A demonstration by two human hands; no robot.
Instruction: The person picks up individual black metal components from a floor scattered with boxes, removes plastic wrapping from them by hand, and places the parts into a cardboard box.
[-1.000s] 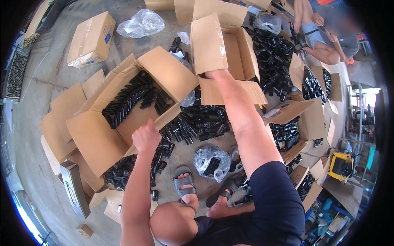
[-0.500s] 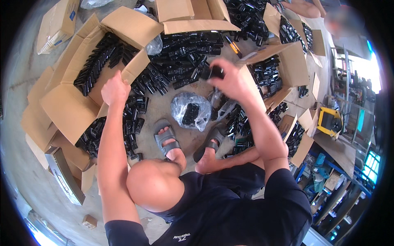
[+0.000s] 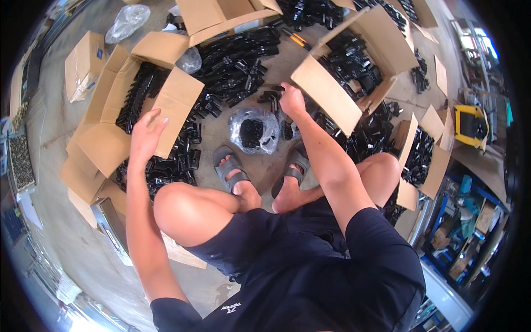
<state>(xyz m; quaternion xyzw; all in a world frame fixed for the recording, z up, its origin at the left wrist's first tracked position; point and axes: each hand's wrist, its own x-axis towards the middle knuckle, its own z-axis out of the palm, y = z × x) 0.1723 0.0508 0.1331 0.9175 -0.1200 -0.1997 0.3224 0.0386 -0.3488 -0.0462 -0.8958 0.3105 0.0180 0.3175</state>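
In the head view, I see the left hand (image 3: pixel 145 135) released, its fingers spread beside the near flap of an open cardboard box (image 3: pixel 180 108) where black parts (image 3: pixel 137 94) stand in rows. The right hand (image 3: pixel 292 102) is curled next to loose black pieces (image 3: pixel 269 99) on the floor; I cannot tell whether it grasps one. A plastic bag (image 3: pixel 269 123) lies near the sandals (image 3: pixel 234 176).

Left hand (image 3: pixel 145 137) by open carton (image 3: pixel 180 104)
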